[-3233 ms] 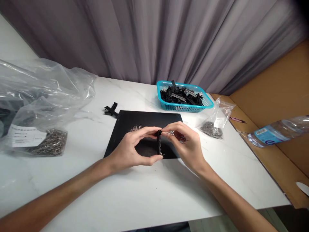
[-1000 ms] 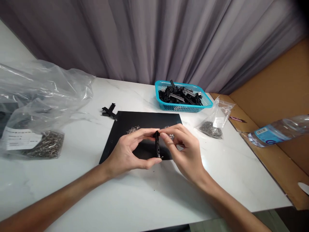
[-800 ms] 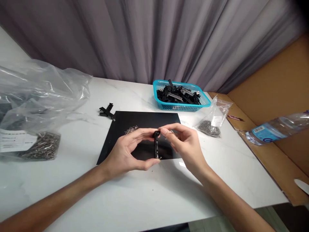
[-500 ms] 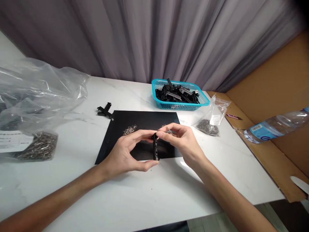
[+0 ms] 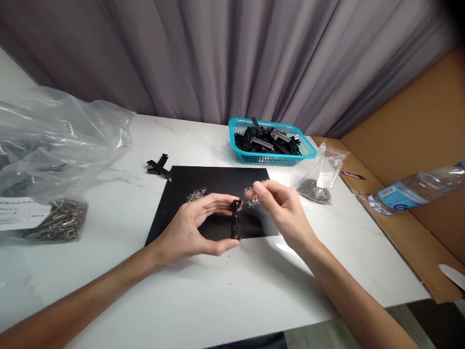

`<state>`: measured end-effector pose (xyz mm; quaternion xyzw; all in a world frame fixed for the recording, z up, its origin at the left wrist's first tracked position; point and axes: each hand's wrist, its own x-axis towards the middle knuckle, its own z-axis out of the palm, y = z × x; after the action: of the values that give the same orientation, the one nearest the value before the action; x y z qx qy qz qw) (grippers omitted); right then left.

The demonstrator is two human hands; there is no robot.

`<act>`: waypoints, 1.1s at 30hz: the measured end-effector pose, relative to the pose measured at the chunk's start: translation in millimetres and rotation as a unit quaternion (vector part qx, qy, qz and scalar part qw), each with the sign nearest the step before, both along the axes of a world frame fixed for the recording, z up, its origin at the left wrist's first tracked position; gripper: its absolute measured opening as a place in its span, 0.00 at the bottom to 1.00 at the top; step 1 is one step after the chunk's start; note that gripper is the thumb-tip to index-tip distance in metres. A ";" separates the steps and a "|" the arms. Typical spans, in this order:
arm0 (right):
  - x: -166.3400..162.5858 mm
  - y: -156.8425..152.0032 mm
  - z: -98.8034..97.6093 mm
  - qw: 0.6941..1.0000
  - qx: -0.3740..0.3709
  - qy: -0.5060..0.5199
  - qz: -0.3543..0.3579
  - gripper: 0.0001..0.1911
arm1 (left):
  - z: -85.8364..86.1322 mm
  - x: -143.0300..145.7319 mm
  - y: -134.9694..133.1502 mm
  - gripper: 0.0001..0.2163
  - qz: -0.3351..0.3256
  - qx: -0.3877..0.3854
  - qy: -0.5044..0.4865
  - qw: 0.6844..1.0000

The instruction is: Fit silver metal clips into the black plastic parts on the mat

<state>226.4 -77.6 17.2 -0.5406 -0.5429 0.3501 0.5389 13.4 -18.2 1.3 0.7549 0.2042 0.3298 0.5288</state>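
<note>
My left hand grips a narrow black plastic part end to end, fingers at its top and thumb at its bottom. The part stands nearly upright over the near edge of a black mat. Just right of it, my right hand is raised with thumb and forefinger pinched together; whatever is between them is too small or hidden to make out. On the mat lie two loose piles of small metal pieces, a left pile behind my left hand and a right pile beside my right fingers.
A blue basket heaped with black plastic parts stands at the back. Loose black parts lie left of the mat. Clear bags of metal pieces sit at left and right. A plastic bottle lies on cardboard at right.
My right hand has drawn back from the top of the black part, up and to the right, uncovering the right pile. My left hand keeps its hold on the part.
</note>
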 end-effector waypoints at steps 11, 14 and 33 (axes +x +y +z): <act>6.2 -3.0 -2.6 0.995 0.096 0.003 0.003 0.14 | -0.5 -0.4 1.9 0.29 -0.003 -0.014 -0.001 1.000; -0.7 -4.8 -2.0 0.993 0.109 0.038 0.017 0.11 | -2.1 -0.8 1.6 0.29 -0.009 -0.017 -0.004 1.000; -6.7 -5.9 -14.6 0.996 0.067 0.040 0.042 0.12 | -1.0 -1.4 -4.3 0.29 0.023 -0.010 0.030 0.999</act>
<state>219.7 -83.5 2.6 -0.4656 -0.5652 0.3562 0.5804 12.0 -22.5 0.3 0.7539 0.2410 0.3173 0.5224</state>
